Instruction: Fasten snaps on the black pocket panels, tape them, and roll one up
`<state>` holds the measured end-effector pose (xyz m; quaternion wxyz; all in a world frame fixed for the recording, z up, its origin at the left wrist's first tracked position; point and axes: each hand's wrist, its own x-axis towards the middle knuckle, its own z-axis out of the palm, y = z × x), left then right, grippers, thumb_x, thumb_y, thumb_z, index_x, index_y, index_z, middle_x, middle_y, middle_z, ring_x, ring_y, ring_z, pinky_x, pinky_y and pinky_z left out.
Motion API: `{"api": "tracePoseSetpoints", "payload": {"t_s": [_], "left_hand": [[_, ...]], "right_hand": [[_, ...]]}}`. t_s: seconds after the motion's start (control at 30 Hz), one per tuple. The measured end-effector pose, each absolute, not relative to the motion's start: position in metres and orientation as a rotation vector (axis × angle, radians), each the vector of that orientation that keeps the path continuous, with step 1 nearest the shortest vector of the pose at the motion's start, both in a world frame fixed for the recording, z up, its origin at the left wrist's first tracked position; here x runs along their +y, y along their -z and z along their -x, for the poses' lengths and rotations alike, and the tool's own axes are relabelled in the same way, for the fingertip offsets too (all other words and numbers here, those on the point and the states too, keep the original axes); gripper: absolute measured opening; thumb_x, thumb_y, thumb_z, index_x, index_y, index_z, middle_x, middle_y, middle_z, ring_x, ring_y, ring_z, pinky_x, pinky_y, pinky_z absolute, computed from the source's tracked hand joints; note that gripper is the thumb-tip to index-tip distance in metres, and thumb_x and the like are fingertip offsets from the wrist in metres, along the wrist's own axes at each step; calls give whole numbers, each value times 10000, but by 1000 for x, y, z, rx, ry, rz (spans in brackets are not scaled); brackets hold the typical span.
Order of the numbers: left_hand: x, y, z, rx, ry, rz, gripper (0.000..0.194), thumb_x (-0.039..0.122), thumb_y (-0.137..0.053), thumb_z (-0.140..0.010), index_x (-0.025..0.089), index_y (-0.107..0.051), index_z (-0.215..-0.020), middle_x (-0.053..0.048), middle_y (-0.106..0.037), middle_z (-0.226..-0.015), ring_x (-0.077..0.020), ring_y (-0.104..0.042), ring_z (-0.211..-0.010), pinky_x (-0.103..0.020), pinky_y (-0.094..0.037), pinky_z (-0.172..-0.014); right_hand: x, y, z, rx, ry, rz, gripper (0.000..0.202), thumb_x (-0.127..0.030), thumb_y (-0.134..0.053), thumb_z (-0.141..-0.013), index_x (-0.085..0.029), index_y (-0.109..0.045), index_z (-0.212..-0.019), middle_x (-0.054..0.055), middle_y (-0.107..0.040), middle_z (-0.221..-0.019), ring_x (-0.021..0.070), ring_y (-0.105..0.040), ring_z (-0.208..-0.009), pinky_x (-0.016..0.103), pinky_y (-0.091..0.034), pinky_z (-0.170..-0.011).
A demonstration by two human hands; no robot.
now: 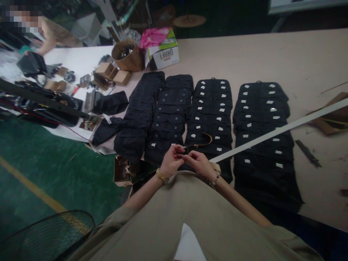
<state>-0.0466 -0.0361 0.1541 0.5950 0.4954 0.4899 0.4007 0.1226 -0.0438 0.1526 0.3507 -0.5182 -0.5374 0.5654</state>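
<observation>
My left hand (173,159) and my right hand (199,164) meet at the table's near edge, fingertips pinched close together. A small whitish bit shows at the left fingertips; whatever the right fingers grip is too small to name. Just beyond them a thin brown strap (207,140) curves over the third row of black fabric pieces (209,125), which bears pairs of white tabs. To its left lies a black row with small metal rings (169,108). A long white strip (252,140) runs from beside my right hand toward the upper right.
Another tabbed black row (262,145) lies at right. A basket (127,56), a printed carton (164,54) with pink cloth and small cardboard boxes (106,70) stand at back left. A dark metal bar (307,153) rests at right. Someone's arm reaches in at upper left.
</observation>
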Motion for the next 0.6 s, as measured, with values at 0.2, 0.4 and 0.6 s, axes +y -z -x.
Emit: {"api": "tracePoseSetpoints", "payload": {"t_s": [0.2, 0.4, 0.6], "left_hand": [[-32, -158, 47, 1300, -829, -1641, 425, 82, -643, -743, 213, -570, -1141, -52, -690, -1030, -150, -667, -837, -248, -528, -699], [-34, -159, 45, 1220, -752, -1935, 300, 39, -600, -770, 207, -610, -1019, -28, -689, -963, -156, -667, -847, -284, -541, -801], [8, -109, 36, 1353, -1247, -1245, 390, 156, -751, -760, 209, -539, -1083, -22, -681, -937, -134, -675, -827, -259, -554, -772]], "right_hand": [[-44, -159, -125, -1852, -1156, 1463, 242, -331, -496, -938, -194, -634, -794, 38, -638, -755, 160, -533, -672, 278, -326, -619], [-29, -145, -128, -1729, -1237, 1543, 238, -337, -560, -820, -183, -632, -652, 30, -601, -663, 156, -503, -626, 279, -285, -585], [-7, -112, -141, -1203, -1340, 1606, 328, -450, -457, -817, -172, -598, -715, 27, -567, -667, 163, -496, -616, 266, -366, -558]]}}
